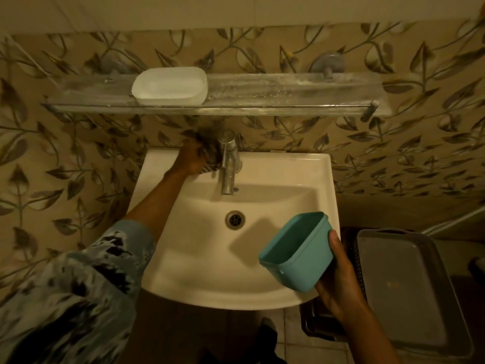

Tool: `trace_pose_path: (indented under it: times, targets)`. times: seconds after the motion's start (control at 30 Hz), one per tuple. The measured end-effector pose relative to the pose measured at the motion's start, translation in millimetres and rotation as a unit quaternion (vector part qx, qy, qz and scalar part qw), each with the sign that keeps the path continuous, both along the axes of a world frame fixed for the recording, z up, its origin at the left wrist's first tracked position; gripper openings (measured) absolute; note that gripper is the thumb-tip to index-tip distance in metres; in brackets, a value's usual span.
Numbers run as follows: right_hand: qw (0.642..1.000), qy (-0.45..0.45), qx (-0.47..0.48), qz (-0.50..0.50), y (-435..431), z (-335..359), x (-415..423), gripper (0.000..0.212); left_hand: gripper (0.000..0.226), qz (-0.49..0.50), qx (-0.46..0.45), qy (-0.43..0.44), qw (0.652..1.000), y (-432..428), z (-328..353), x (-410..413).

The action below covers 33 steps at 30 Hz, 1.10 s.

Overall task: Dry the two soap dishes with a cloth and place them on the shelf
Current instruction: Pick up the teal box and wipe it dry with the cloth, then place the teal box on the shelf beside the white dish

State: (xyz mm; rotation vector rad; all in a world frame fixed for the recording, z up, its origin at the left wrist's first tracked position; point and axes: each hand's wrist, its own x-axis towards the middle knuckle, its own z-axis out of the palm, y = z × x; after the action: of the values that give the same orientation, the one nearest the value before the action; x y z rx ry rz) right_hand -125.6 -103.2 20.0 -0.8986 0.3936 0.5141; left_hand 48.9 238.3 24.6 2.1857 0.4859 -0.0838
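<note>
Head view: teal soap dish (296, 252) at four o'clock, tilted over the sink's (168, 274) front right rim, the right hand (341, 279) grasping it in its grip. White soap dish (169, 86) sits on the glass shelf (275, 94) at eleven o'clock. Left hand (190, 158) is clenched on a dark cloth (208, 153) just beside the tap (228, 164), at twelve o'clock.

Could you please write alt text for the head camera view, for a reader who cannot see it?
Over a white sink, the right hand holds a teal soap dish, while the left hand grips a dark cloth beside the tap. A white soap dish already sits on the glass shelf above, against leaf-patterned tiles.
</note>
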Motion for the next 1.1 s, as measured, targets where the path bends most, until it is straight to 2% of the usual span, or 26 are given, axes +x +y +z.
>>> trace_pose_path:
  times: [0.07,0.13,0.23,0.33,0.43,0.57,0.67,0.77,0.87,0.97,1.1]
  targets:
    - [1.000,0.003,0.015,-0.012,2,-1,-1,0.053,0.020,-0.111,0.102,0.047,0.987,-2,-21,-7]
    - [0.999,0.005,0.035,-0.019,5,-1,-2,0.053,0.035,-0.140,0.178,0.041,0.973,-3,-30,-11]
    - [0.999,0.000,0.053,-0.012,9,3,-2,0.053,0.039,-0.120,0.094,-0.029,0.988,-9,-20,-22]
    - [0.997,-0.013,0.082,-0.008,15,11,0,0.056,0.044,-0.024,0.051,-0.074,0.996,-12,-11,-44]
    - [0.997,-0.025,0.075,-0.013,25,18,5,0.054,0.031,0.045,-0.046,-0.067,0.996,-26,-2,-81]
    - [0.998,-0.046,0.035,-0.037,38,25,14,0.052,0.013,0.044,-0.245,-0.028,0.968,-69,13,-150]
    - [0.996,-0.073,0.001,-0.051,46,31,17,0.054,0.016,0.040,-0.321,-0.030,0.946,-97,24,-188]
    - [0.990,-0.132,-0.046,-0.033,49,41,15,0.054,0.014,0.032,-0.340,-0.067,0.937,-112,43,-205]
    - [0.963,-0.224,-0.144,0.033,48,56,17,0.058,0.030,0.008,-0.326,-0.128,0.937,-110,70,-207]
    - [0.911,-0.300,-0.275,0.066,45,75,29,0.055,0.027,0.007,-0.281,-0.173,0.944,-101,93,-197]
    - [0.868,-0.402,-0.288,0.039,46,117,50,0.046,0.036,-0.004,-0.234,-0.213,0.949,-96,127,-176]
